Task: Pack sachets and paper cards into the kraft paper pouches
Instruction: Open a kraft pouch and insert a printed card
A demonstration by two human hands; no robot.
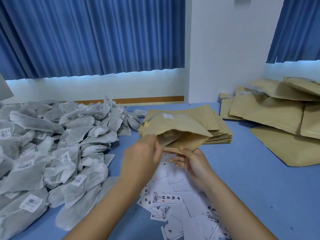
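A kraft paper pouch [180,130] is held open above the blue table, mouth toward me. My right hand [192,161] grips its lower edge from below. My left hand [143,153] is at the mouth's left side, fingers curled on a grey sachet [168,138] that sits partly inside the pouch. White paper cards [166,200] with printed pictures and characters lie scattered under my forearms. A big heap of grey sachets [57,148] with barcode labels covers the table's left side.
A flat stack of empty kraft pouches [216,129] lies just behind the held pouch. More kraft pouches [280,110] are piled loosely at the right. The blue table [251,184] meets a white wall with blue curtains behind.
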